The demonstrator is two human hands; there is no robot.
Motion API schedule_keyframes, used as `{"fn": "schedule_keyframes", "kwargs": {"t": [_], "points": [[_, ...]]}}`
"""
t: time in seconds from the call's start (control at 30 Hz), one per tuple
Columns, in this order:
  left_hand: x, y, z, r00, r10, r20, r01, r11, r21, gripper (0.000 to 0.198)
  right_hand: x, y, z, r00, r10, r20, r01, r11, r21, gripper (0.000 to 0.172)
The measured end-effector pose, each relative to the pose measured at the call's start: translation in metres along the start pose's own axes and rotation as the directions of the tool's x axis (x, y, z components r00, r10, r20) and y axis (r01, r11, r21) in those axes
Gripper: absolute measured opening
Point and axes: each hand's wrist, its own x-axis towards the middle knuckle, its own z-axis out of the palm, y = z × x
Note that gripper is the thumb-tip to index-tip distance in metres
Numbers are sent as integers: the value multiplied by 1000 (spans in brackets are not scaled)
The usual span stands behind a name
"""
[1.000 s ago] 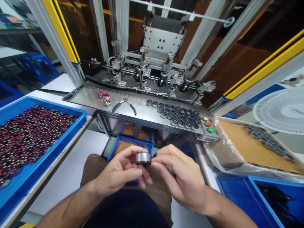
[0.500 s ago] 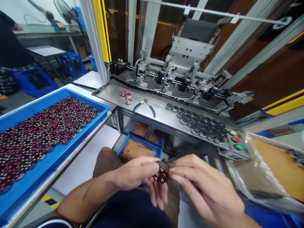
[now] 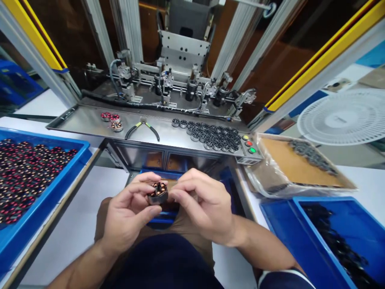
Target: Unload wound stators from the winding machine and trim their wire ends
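In the head view, my left hand (image 3: 128, 212) is closed on a small motor (image 3: 158, 194), a dark ring with copper windings showing inside. The thumb presses its near edge and the fingers curve round its far left side. My right hand (image 3: 204, 202) is just to the right of the motor, with thumb and fingertips pinched together by its rim. What these fingertips hold, if anything, is too small to make out. Both hands are above my lap, in front of the machine bench (image 3: 90, 124).
Left stands a blue tray (image 3: 81, 150) of motors with red and copper windings. On the bench are several wound parts (image 3: 116, 125), pliers (image 3: 142, 129), black rings (image 3: 213, 136) and push buttons (image 3: 248, 143). At right are a carton (image 3: 282, 164), a blue bin (image 3: 361, 224) and a fan (image 3: 337, 116).
My view has swung right, bringing the fan and blue bin into sight. The motor has been turned so its windings face up, and my left hand's grip has shifted round it.
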Motion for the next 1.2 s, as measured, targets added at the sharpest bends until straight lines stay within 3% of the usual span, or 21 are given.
{"fn": "schedule_keyframes", "kwargs": {"t": [0.1, 0.2, 0.3, 0.4, 0.5, 0.57, 0.63, 0.7, 0.77, 0.8, 0.87, 0.93, 1.1, 1.2], "points": [[6, -2, -2, 999, -44, -8, 43, 995, -92, 29, -10, 2, 10, 954, 297, 46, -298, 918, 260, 17], [12, -2, -1, 996, -86, 14, 87, 976, -198, 28, -21, 8, 23, 834, 487, 257, -544, 656, 523, 24], [14, -2, 0, 989, -138, 52, 146, 957, -249, 27, -27, 18, 32, 776, 534, 335, -604, 477, 639, 29], [13, -3, -2, 986, -151, 68, 163, 957, -238, 26, -32, 27, 34, 761, 530, 374, -601, 359, 714, 33], [13, -4, -5, 986, -128, 111, 145, 975, -168, 27, -35, 33, 34, 744, 469, 475, -611, 191, 768, 50], [13, -2, -6, 980, -88, 179, 102, 992, -73, 29, -36, 35, 35, 750, 419, 513, -615, 153, 774, 52], [14, 2, -8, 983, -15, 183, 3, 998, 64, 44, -36, 36, 34, 792, 397, 463, -580, 255, 774, 45], [13, 7, -10, 991, 97, 90, -115, 969, 219, 66, -35, 38, 30, 892, 371, 259, -438, 559, 704, 40], [11, 12, -13, 993, 113, 28, -115, 916, 385, 71, -34, 40, 24, 983, 182, 0, -165, 892, 420, 40], [9, 14, -15, 997, 73, 40, -83, 889, 450, 65, -33, 41, 21, 996, 43, -74, -25, 973, 232, 42], [5, 17, -15, 994, -61, 92, 2, 843, 538, 54, -33, 41, 17, 981, -171, -93, 168, 985, -41, 44], [3, 19, -13, 983, -135, 127, 42, 830, 557, 50, -33, 41, 14, 964, -257, -72, 246, 960, -133, 46], [7, 23, -6, 987, -111, 118, 27, 832, 555, 42, -29, 33, 4, 958, -285, -43, 283, 958, -46, 49], [7, 22, -5, 991, -49, 125, -27, 843, 537, 47, -28, 28, 2, 958, -279, -72, 280, 960, 3, 25]]}}
